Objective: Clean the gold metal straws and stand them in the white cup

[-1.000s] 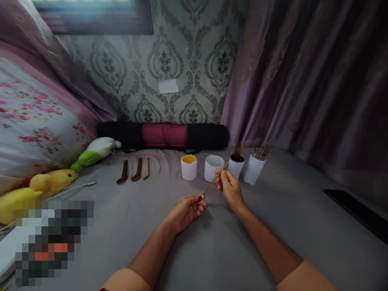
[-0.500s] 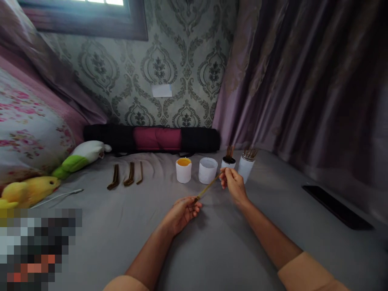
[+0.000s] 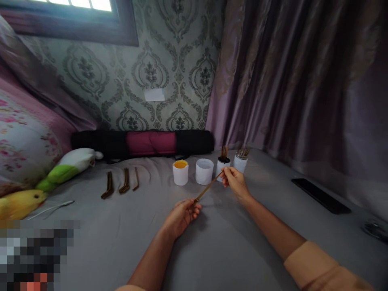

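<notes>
From the head camera, a thin stick (image 3: 208,188) slants above the grey bed (image 3: 121,242), held at both ends. The left hand (image 3: 182,216) has its grip pinched on the lower end, and the right hand (image 3: 235,184) grasps the upper end, just before four white cups (image 3: 204,171). Three bent sticks (image 3: 121,184) lie well to the left.

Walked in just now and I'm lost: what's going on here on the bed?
A person holds a thin stick by both ends over the grey bed: the left hand pinches the near end, the right hand the far end, close to a row of four white cups. One cup holds something yellow, two hold more sticks. Three bent brown pieces lie to the left.
</notes>
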`<state>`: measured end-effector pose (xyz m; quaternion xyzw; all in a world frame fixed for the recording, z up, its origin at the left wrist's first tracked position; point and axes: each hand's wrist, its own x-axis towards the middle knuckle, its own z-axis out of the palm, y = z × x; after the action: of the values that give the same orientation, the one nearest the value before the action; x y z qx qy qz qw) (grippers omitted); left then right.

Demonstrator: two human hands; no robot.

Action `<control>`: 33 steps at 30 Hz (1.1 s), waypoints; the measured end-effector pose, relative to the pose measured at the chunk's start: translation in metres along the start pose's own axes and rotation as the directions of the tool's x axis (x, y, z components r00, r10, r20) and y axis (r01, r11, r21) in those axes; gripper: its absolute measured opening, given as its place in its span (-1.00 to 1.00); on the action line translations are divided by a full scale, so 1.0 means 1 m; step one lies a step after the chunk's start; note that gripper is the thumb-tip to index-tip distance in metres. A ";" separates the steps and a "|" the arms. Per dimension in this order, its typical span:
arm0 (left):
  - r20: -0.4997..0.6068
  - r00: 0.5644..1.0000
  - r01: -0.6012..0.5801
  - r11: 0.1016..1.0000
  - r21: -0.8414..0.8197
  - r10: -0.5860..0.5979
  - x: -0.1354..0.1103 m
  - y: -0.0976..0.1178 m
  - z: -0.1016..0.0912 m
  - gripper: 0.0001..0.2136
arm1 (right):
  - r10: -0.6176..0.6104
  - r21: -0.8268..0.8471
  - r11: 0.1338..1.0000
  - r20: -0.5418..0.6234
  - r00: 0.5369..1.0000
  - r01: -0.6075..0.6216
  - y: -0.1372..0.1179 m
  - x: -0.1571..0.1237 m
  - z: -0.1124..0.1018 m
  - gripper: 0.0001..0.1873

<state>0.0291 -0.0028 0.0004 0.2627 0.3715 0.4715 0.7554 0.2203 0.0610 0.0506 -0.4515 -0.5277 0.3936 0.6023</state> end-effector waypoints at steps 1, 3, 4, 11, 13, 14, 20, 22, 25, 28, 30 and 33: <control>-0.001 1.000 0.003 1.000 -0.002 -0.003 0.000 0.000 0.000 -0.90 | 0.000 -0.007 1.000 0.000 1.000 0.000 -0.001 0.000 0.000 -0.66; -0.007 1.000 0.007 1.000 -0.005 -0.007 -0.001 0.001 0.000 -0.91 | 0.000 -0.022 1.000 0.001 1.000 0.000 -0.002 0.000 -0.001 -0.66; -0.009 1.000 0.007 1.000 -0.007 -0.008 -0.001 0.001 0.000 -0.91 | -0.001 -0.027 1.000 0.003 1.000 0.001 -0.002 0.000 -0.001 -0.66; -0.003 1.000 0.002 1.000 -0.019 -0.002 0.000 0.000 -0.003 -0.88 | 0.016 -0.053 0.998 0.014 1.000 -0.015 -0.006 -0.001 -0.003 -0.67; -0.005 1.000 0.000 1.000 -0.017 0.000 0.000 0.000 -0.003 -0.87 | 0.016 -0.067 0.998 0.022 1.000 -0.015 -0.006 0.000 -0.003 -0.68; -0.003 1.000 -0.002 1.000 -0.018 0.001 0.000 0.000 -0.003 -0.87 | 0.015 -0.074 0.997 0.027 1.000 -0.013 -0.007 0.001 -0.004 -0.68; 0.014 1.000 0.005 0.999 -0.040 -0.004 0.000 0.001 -0.003 -0.86 | 0.000 -0.100 0.995 0.012 1.000 0.001 -0.011 0.004 -0.008 -0.69; 0.007 1.000 0.019 0.998 -0.059 -0.018 0.000 0.001 -0.004 -0.85 | -0.004 -0.098 0.995 -0.006 1.000 0.003 -0.014 0.006 -0.011 -0.70; 0.003 0.999 0.047 0.994 -0.102 -0.047 0.002 0.003 -0.008 -0.84 | -0.003 -0.103 0.995 -0.046 0.999 -0.001 -0.021 0.011 -0.020 -0.71; 0.003 0.998 0.066 0.985 -0.161 -0.067 0.003 0.006 -0.010 -0.86 | -0.024 -0.130 0.991 -0.083 0.996 0.013 -0.032 0.018 -0.030 -0.73; 0.004 0.997 0.075 0.978 -0.196 -0.075 0.003 0.008 -0.012 -0.87 | -0.041 -0.157 0.987 -0.106 0.993 0.024 -0.040 0.022 -0.037 -0.76; 0.014 0.997 0.077 0.969 -0.233 -0.076 0.003 0.010 -0.012 -0.88 | -0.077 -0.208 0.977 -0.125 0.989 0.050 -0.053 0.029 -0.046 -0.80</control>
<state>0.0148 0.0042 -0.0004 0.1590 0.3214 0.4816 0.7997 0.2698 0.0680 0.1077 -0.5189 -0.5384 0.2869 0.5988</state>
